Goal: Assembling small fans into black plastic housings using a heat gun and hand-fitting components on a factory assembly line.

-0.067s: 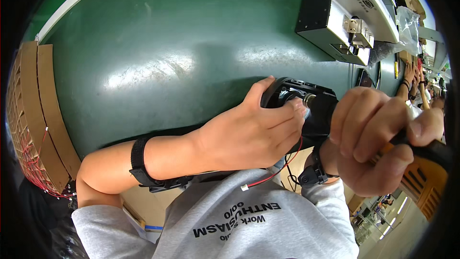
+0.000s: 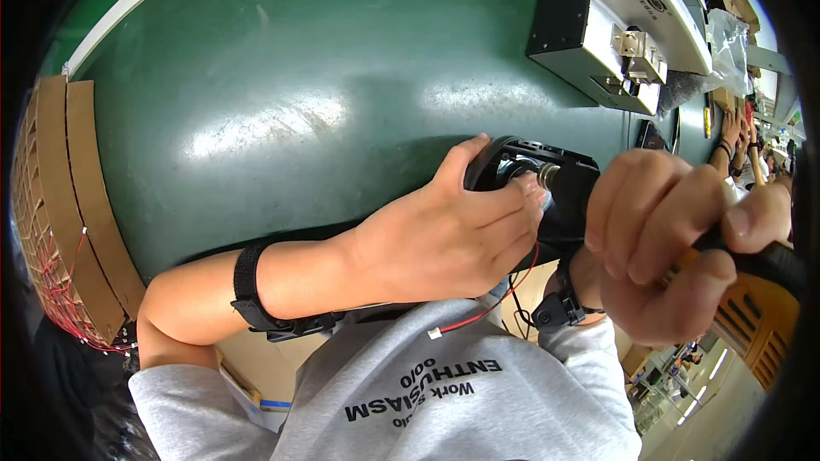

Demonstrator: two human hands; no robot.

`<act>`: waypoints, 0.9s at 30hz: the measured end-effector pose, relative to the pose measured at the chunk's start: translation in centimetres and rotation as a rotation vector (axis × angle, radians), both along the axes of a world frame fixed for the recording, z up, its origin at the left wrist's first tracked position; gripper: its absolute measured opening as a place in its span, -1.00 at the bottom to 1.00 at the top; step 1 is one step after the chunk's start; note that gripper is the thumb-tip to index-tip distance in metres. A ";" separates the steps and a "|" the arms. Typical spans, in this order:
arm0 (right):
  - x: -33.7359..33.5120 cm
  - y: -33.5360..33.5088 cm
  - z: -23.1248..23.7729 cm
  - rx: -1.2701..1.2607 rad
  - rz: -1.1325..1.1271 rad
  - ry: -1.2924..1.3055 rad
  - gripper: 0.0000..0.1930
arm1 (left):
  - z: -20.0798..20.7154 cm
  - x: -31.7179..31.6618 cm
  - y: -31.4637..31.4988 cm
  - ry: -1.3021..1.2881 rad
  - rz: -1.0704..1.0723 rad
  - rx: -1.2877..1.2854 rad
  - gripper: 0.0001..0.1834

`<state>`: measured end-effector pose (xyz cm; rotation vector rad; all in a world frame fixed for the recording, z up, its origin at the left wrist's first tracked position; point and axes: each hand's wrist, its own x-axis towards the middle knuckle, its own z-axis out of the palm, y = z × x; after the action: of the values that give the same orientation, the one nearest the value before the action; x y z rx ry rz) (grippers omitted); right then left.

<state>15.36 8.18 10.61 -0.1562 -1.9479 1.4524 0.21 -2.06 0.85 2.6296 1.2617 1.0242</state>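
Note:
My left hand [image 2: 457,235] is closed round a curved black plastic housing [image 2: 534,152] at the table's near edge. Inside the housing's opening a shiny round part shows partly, behind my fingertips. A thin red wire [image 2: 487,316] with a small white plug hangs below that hand. My right hand [image 2: 658,243] is wrapped round a dark tool that looks like an electric screwdriver [image 2: 579,192]. Its silver nose [image 2: 548,174] points left, right beside the left fingertips and the housing. Whether a bit touches a screw is hidden. The tool's dark rear part emerges at the right.
A black and silver machine [image 2: 598,43] stands on the green table [image 2: 342,60] at the far right. At left, a divided cardboard box [image 2: 94,205] carries several red wires. A yellow slotted plastic seat [image 2: 752,329] is at lower right. Other people's arms [image 2: 735,141] show at the far right.
My right hand and the tool have shifted very slightly up and left. My left hand and the housing stay in place.

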 end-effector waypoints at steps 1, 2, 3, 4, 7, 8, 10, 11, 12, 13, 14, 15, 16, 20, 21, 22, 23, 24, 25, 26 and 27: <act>0.0 0.0 0.0 -0.011 -0.011 0.004 -0.75 | 0.1 -0.1 0.0 0.001 0.000 0.003 -0.76; 0.0 -0.1 -0.1 -0.011 -0.017 0.004 -0.75 | 0.1 -0.1 0.1 0.001 -0.006 0.003 -0.76; -0.2 -0.2 -0.3 -0.002 -0.048 0.017 -0.75 | 0.1 -0.1 0.2 -0.008 -0.015 0.004 -0.75; -0.4 -0.3 -0.4 0.009 -0.080 0.031 -0.76 | 0.2 -0.1 0.3 -0.016 -0.025 0.006 -0.75; -1.1 -0.8 -1.1 0.049 -0.158 0.087 -0.78 | -0.4 0.2 0.0 -0.079 -0.010 -0.004 -0.76; -1.1 -1.0 -1.0 0.075 -0.192 0.110 -0.79 | -0.2 0.0 0.2 -0.106 -0.018 -0.009 -0.77; -1.3 -1.4 -1.2 0.025 -0.284 0.164 -0.68 | 0.1 0.0 -0.2 -0.055 -0.027 0.009 -0.77; -0.7 -0.7 -0.4 0.021 -0.220 0.221 -0.66 | -0.2 0.1 -0.2 -0.042 -0.021 0.023 -0.77; 0.4 0.1 0.6 0.017 -0.157 0.274 -0.63 | -0.3 0.4 -0.2 -0.032 -0.016 0.037 -0.77; 1.3 0.8 1.7 0.024 -0.194 0.348 -0.64 | -0.3 0.4 0.1 -0.023 -0.026 0.052 -0.76; 2.1 1.6 2.5 0.015 -0.216 0.430 -0.64 | -0.3 0.2 0.0 -0.012 -0.030 0.065 -0.76; 2.8 2.6 3.4 0.087 -0.332 0.414 -0.65 | -0.2 0.2 0.0 -0.008 -0.034 0.048 -0.76; 3.1 3.7 4.0 0.137 -0.482 0.401 -0.72 | -0.1 0.1 0.1 -0.004 -0.037 0.030 -0.76; 2.7 7.4 4.2 0.095 -0.618 0.404 -0.82 | -0.4 0.0 0.4 -0.028 -0.015 0.089 -0.75; 2.5 7.5 4.0 0.066 -0.598 0.440 -0.85 | -0.3 0.1 0.5 -0.042 -0.013 0.086 -0.74; 2.3 7.4 3.7 0.125 -0.669 0.430 -0.86 | -0.3 0.1 0.7 -0.044 -0.022 0.091 -0.74; 2.3 7.8 3.1 0.095 -0.635 0.433 -0.86 | -0.5 0.1 0.7 -0.065 -0.005 0.094 -0.75; 2.2 8.1 2.6 0.066 -0.602 0.434 -0.86 | -0.6 0.0 0.7 -0.086 0.012 0.096 -0.75; 2.3 8.2 2.3 0.064 -0.600 0.434 -0.86 | -0.6 0.0 0.7 -0.077 0.025 0.100 -0.75; 2.2 8.0 2.2 0.101 -0.595 0.415 -0.86 | -0.6 0.0 0.7 -0.079 0.020 0.100 -0.75; 2.0 7.8 2.1 0.136 -0.590 0.395 -0.85 | -0.6 0.0 0.7 -0.074 0.022 0.108 -0.75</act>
<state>17.37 16.02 12.67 -0.3237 -1.4978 0.8806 0.25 -1.33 0.20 2.6328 1.2570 1.2143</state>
